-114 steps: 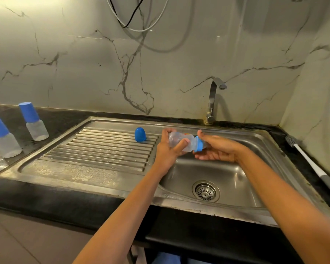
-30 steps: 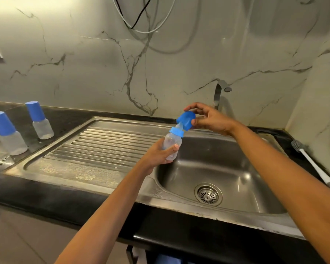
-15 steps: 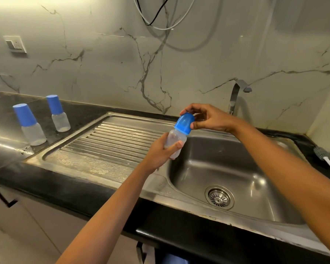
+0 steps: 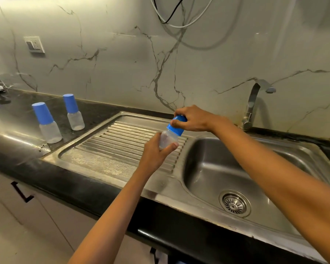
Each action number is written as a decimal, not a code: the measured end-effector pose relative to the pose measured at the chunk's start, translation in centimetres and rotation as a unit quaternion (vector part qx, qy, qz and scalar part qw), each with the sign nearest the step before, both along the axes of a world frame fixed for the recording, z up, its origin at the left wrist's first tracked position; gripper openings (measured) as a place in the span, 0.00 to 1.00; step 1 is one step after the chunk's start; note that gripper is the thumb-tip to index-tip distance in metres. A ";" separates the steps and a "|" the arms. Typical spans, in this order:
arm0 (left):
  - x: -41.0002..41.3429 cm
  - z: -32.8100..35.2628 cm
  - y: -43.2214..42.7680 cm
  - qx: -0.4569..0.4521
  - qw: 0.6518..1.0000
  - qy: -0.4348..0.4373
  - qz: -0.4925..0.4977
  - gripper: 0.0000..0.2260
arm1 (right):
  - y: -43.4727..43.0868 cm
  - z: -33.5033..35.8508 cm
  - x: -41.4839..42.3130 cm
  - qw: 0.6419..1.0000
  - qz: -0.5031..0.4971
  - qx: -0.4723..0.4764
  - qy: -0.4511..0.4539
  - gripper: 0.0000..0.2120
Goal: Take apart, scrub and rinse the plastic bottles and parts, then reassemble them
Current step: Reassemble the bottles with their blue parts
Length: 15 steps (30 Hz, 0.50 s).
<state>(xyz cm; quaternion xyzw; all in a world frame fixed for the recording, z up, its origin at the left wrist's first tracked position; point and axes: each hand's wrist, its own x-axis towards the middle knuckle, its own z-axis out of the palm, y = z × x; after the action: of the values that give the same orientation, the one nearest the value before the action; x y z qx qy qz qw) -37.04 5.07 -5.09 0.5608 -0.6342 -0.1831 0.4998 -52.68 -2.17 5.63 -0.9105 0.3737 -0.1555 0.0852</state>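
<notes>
Two blue-capped translucent plastic bottles [image 4: 48, 122] [image 4: 74, 113] stand on the glossy black table [image 4: 97, 112]. Over the ribbed steel drainboard [image 4: 122, 141], the left hand [image 4: 153, 154] grips a frosted clear plastic bottle [image 4: 168, 138]. The right hand [image 4: 193, 120] curls round its smooth blue cap [image 4: 176, 127].

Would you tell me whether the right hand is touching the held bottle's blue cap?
Touching: the head view shows the right hand gripping the blue cap.

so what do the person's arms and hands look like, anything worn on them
The left arm and right arm are bare, no sleeves in view. The left hand and right hand are ungloved; no watch, bracelet or ring shows.
</notes>
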 end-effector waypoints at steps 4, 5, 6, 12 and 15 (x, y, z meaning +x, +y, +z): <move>2.8 0.2 -1.2 -0.016 0.994 -0.110 0.010 0.24 | -1.1 -0.9 2.3 0.995 -0.087 0.048 -0.005 0.26; 3.6 0.1 -1.6 -0.007 0.992 -0.122 0.011 0.26 | -1.3 -1.1 3.0 0.992 -0.100 0.070 0.006 0.28; 4.0 0.0 -1.9 0.000 0.992 -0.127 0.009 0.27 | -1.5 -1.0 3.4 0.989 -0.111 0.100 0.012 0.29; 8.7 -0.1 -4.8 0.028 0.998 0.009 0.048 0.28 | -3.3 -2.4 5.9 0.934 -0.137 0.269 -0.192 0.38; 11.7 -0.5 -7.5 0.066 0.989 0.001 0.131 0.27 | -4.6 -4.3 6.9 0.952 -0.134 0.245 -0.129 0.33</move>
<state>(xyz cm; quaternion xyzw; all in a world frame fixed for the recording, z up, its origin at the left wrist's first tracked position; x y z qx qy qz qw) -25.30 -2.43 -5.63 0.6707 -0.5410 -0.1581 0.4822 -45.74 -6.78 1.30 -0.7753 0.5047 -0.1855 0.3314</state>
